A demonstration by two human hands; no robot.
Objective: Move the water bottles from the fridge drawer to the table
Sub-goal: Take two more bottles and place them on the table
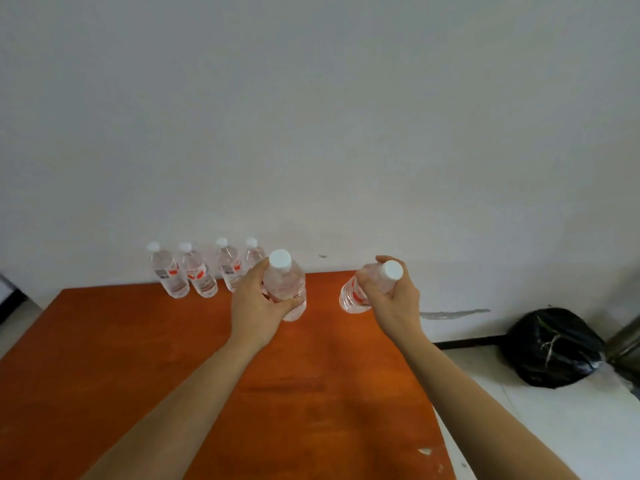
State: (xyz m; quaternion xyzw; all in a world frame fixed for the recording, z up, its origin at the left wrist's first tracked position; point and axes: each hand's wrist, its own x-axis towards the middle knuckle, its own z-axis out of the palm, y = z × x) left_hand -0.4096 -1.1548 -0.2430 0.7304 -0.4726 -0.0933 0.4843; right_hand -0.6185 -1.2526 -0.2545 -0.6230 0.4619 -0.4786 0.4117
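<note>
My left hand (254, 301) grips a clear water bottle (287, 287) with a white cap, held upright over the far part of the orange-brown table (138, 358). My right hand (391, 299) holds a second water bottle (356, 296), tilted with its cap toward me, above the table's far right edge. Several more bottles (199, 273) with red labels stand in a row along the table's back edge against the wall, just left of my left hand. The fridge drawer is out of view.
A white wall (311, 133) rises right behind the table. To the right, on the pale floor, lies a black plastic bag (554, 348). The table's right edge runs down past my right forearm.
</note>
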